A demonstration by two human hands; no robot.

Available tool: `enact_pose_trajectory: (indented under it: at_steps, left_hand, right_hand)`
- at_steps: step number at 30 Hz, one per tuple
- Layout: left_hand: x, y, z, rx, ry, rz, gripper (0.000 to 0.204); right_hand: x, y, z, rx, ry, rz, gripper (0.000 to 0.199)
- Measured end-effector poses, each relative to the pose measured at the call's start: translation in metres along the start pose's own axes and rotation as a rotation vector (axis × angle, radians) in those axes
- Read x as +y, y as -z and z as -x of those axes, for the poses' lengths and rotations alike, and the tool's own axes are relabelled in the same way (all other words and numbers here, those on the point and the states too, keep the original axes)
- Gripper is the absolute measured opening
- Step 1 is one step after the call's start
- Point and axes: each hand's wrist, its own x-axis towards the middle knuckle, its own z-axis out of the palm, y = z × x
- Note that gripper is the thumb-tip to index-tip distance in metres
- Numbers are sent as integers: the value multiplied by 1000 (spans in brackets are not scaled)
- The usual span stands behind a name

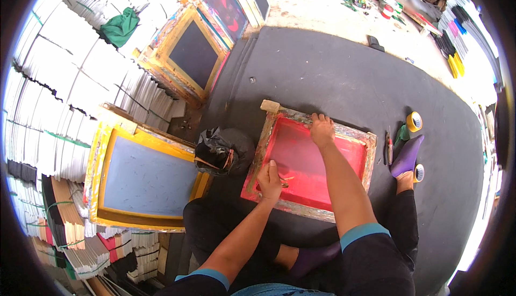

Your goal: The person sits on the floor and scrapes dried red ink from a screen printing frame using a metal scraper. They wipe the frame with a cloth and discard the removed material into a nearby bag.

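Red screen frame (301, 159) flat on the dark floor mat (333, 70), left hand (270, 180) closed on a small stick (285, 179) on the screen, right hand (322, 129) open, pressing the far edge

one head-worn fisheye looks steeply down, close over a floor-level red screen frame (309, 159).

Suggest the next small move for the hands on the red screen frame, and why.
Probably draw the left hand with its small tool a little further across the red mesh, while the right hand presses on the frame's far edge. The tool tip lies on the mesh near the hand, with most of the mesh beyond it.
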Motion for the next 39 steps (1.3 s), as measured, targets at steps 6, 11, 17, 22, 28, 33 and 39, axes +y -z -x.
enact_pose_trajectory:
  at_steps: [6,11,17,22,28,33,39]
  left_hand:
    - [57,28,-27,136,288,438,48]
    - [80,26,-34,142,269,651,45]
    - [62,65,-34,-133,67,326,38]
    - [90,96,-44,-143,16,210,19]
    - [124,165,-71,188,-197,-442,25]
    - [93,195,-83,272,300,-849,57]
    - [94,194,-86,172,-8,-478,30]
  right_hand:
    - [-45,28,47,124,105,-349,61]
    - [-115,48,150,-369,198,-1559,63]
    - [-171,61,184,-21,85,-1564,44]
    - [-179,60,169,-112,-167,-1605,23]
    - [-194,93,150,61,-82,-1486,17]
    - [-268,99,142,413,663,-943,13]
    - [-278,50,103,-81,498,-137,20]
